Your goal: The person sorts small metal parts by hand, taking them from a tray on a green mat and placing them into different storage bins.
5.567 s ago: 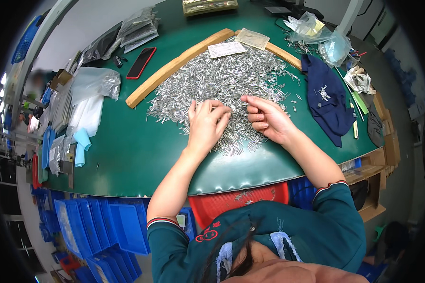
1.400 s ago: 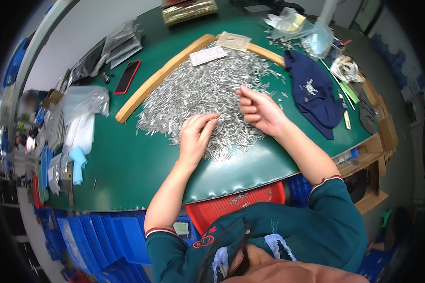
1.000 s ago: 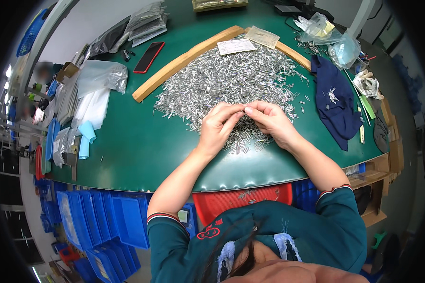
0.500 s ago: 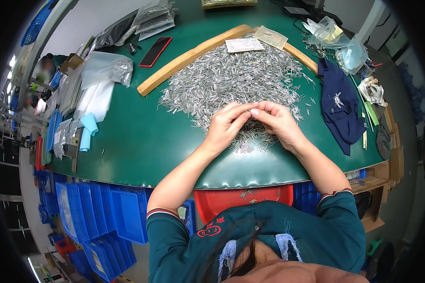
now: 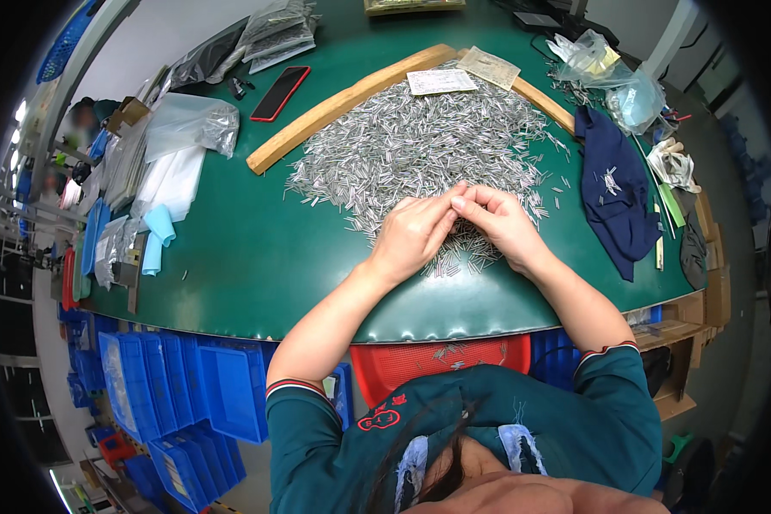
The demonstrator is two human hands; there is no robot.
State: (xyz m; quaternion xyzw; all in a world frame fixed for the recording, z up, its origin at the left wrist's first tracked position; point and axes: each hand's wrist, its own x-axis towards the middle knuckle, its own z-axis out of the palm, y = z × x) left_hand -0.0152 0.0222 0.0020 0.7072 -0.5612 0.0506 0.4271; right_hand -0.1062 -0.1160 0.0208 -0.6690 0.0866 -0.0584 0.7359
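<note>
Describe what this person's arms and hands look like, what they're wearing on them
Both hands, left hand and right hand, are bare: no gloves, and no rings or watch that I can make out. The forearms are bare too. Short dark teal sleeves end above the elbows, each cuff edged with thin red and white stripes.

A green-topped counter (image 5: 231, 257) fills the middle of the frame, its front edge curving across the lower half. Beneath that edge, at lower left, stand stacked blue plastic bins (image 5: 180, 394), and a red crate (image 5: 437, 364) sits under the counter at centre. A pale wall (image 5: 171, 34) runs along the upper left. At the right edge, wooden shelving (image 5: 702, 283) stands against a grey floor (image 5: 728, 171). Light is bright and even.
</note>
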